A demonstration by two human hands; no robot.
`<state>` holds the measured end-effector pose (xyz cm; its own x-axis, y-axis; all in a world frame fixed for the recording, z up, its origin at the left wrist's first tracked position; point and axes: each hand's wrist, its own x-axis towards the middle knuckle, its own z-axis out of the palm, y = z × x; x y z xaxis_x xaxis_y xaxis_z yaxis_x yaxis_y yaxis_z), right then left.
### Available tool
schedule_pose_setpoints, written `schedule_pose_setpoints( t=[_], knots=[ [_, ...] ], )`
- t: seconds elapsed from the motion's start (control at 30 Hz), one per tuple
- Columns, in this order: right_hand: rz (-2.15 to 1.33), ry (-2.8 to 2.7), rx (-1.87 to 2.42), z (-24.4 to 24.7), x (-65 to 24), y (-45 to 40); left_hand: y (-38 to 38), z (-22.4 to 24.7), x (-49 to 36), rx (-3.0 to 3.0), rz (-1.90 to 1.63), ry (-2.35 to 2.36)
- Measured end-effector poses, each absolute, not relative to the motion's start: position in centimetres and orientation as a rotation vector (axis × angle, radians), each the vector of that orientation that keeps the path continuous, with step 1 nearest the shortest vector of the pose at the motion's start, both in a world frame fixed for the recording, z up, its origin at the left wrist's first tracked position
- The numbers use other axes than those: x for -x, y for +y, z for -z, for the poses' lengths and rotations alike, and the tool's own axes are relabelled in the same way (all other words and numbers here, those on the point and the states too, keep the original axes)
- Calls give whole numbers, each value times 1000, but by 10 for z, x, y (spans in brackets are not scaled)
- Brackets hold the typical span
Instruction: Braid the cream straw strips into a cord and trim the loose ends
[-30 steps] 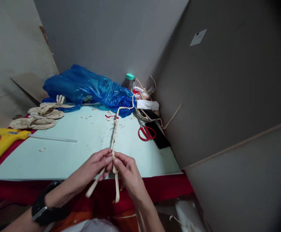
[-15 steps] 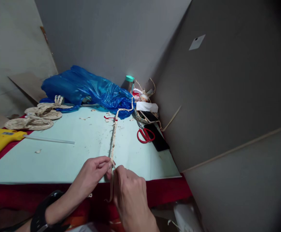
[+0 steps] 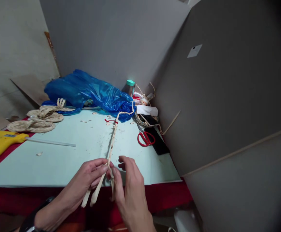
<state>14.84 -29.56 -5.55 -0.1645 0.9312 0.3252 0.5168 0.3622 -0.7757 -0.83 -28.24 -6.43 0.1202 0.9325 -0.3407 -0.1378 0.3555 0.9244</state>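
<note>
A pale braided cord [image 3: 113, 138] runs from the blue plastic bag toward me, with a red tie [image 3: 111, 121] around it near the far end. My left hand [image 3: 94, 174] pinches the near end of the braid between thumb and fingers. Below that grip, loose flat strands [image 3: 97, 192] hang down past the table's front edge. Just right of the braid is my right hand [image 3: 129, 180], its thumb and fingers apart. Its thumb is close to one hanging strand [image 3: 112, 187]; whether they touch I cannot tell.
The blue plastic bag [image 3: 82, 88] lies at the back. At left are coiled cord bundles [image 3: 31, 126] and a yellow glue gun [image 3: 6, 140] with a glue stick. Red-handled scissors [image 3: 146, 138], a black phone-like slab [image 3: 157, 143] and a basket [image 3: 140, 121] stand by the grey right-hand panel [image 3: 215, 96].
My right hand has let go of the strand it was gripping and its fingers have spread. Two strands now hang to the left below my left hand, which keeps its pinch.
</note>
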Motion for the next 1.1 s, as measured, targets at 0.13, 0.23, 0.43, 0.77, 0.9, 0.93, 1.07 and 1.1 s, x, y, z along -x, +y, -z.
schedule_pose_setpoints(
  t=[0.13,0.23,0.43,0.77,0.9,0.93,1.07,1.1],
  knots=[
    [-1163,-1763,1195,63,-140,-282,-286,67,9,-874,-960,1186],
    [-1257,-1707,1151,70,-136,-275,-290,74,11,-907,-954,1167],
    [-1359,-1586,1101,73,-136,-272,-299,83,11,-1160,-1014,1296],
    [-1069,-1488,1299,89,-119,-286,-304,66,18,-2313,-999,1720],
    [-1058,-1470,1290,89,-119,-287,-305,68,12,-2481,-983,1681],
    [-1078,-1464,1277,88,-120,-286,-306,69,10,-2527,-1002,1672],
    [-1276,-1426,1166,78,-126,-281,-310,77,4,-2636,-1080,1631],
    [-1334,-1422,1131,76,-128,-279,-311,79,2,-2656,-1092,1615]
  ],
)
